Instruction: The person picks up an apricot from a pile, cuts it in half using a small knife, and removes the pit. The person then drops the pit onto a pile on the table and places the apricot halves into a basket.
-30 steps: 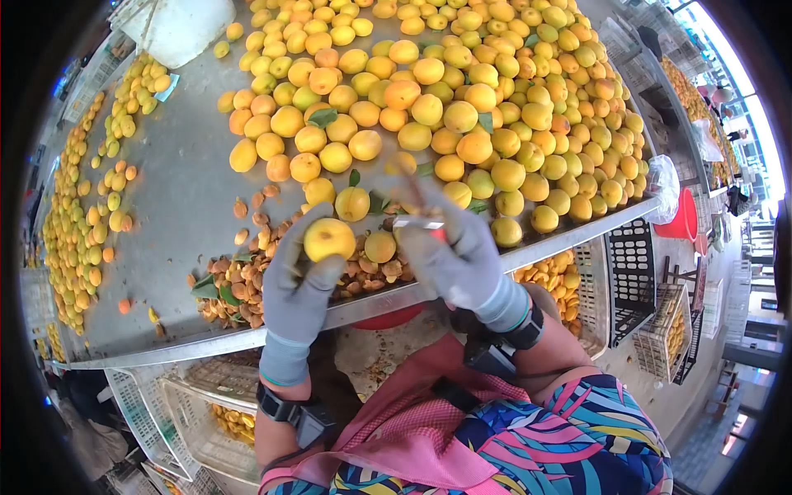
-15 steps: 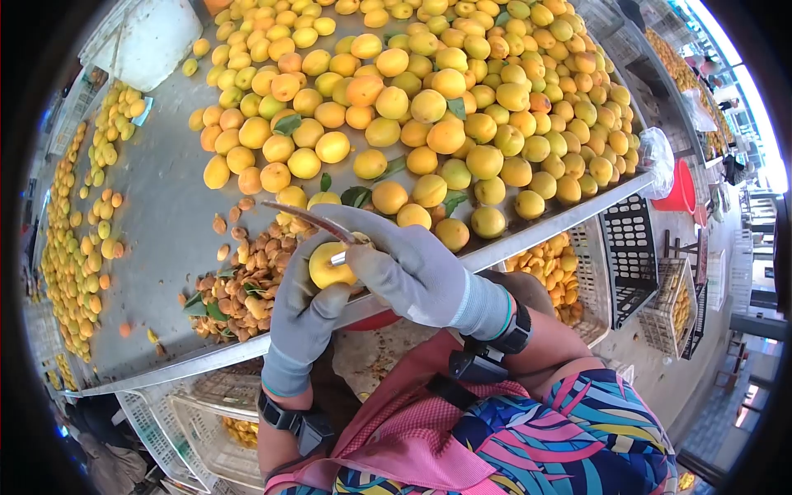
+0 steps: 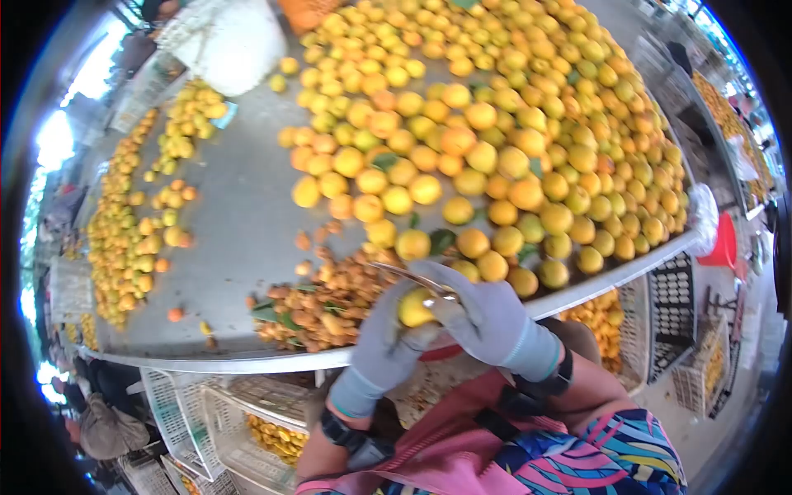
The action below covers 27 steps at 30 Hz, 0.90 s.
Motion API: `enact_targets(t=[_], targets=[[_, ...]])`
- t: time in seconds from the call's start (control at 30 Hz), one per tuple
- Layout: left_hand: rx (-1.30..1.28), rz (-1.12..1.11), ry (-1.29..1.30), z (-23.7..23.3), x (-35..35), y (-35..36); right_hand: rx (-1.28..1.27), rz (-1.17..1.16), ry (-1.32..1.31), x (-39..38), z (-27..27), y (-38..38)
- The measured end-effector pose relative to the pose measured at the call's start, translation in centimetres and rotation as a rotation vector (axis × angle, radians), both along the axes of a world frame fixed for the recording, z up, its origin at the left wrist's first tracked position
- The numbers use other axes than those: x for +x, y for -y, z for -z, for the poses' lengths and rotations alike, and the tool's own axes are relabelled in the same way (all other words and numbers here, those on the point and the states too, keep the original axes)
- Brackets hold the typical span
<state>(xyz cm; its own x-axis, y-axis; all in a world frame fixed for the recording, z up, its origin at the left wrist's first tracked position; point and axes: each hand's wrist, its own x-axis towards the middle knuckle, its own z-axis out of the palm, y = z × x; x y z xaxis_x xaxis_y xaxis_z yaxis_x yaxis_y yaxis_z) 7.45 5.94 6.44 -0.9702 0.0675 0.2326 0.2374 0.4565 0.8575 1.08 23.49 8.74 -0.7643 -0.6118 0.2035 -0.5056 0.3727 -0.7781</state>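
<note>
Both my hands wear grey gloves and meet at the table's front edge. A yellow apricot (image 3: 414,308) sits in the fingers of my left hand (image 3: 381,340), which is closed around it. My right hand (image 3: 481,315) is closed on a small curved knife (image 3: 406,273). The knife's shiny metal part touches the apricot, while its thin brown end sticks out to the left above my fingers. Just left of my hands lies a heap of brown apricot pits (image 3: 342,301) with some leaves among them. Whole apricots (image 3: 425,189) cover the metal table beyond my hands.
The metal table (image 3: 223,247) has a raised front rim. More apricots (image 3: 124,247) line its left side, and a white sack (image 3: 235,45) stands at the back. Below the rim are crates (image 3: 239,437) and, at right, a crate of cut apricots (image 3: 598,326). A person (image 3: 111,421) is at lower left.
My view has turned left, so the table and my hands appear farther right and lower. My hands still hold the apricot and the knife together.
</note>
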Motion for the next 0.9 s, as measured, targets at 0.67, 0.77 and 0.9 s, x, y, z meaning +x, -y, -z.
enact_targets(t=[0.67, 0.77, 0.9], targets=[[0.358, -0.115, 0.215, 0.0, -0.7, -0.2, -0.435, 0.036, 0.875, -0.6, 2.0, 1.7], [0.462, -0.025, 0.198, 0.2, -0.9, 0.5, -0.597, -0.244, 1.405, -0.5, 0.8, -0.1], [0.751, -0.056, 0.308, 1.3, -1.0, 0.4, -0.662, -0.075, 1.348, 0.3, -0.1, 0.8]])
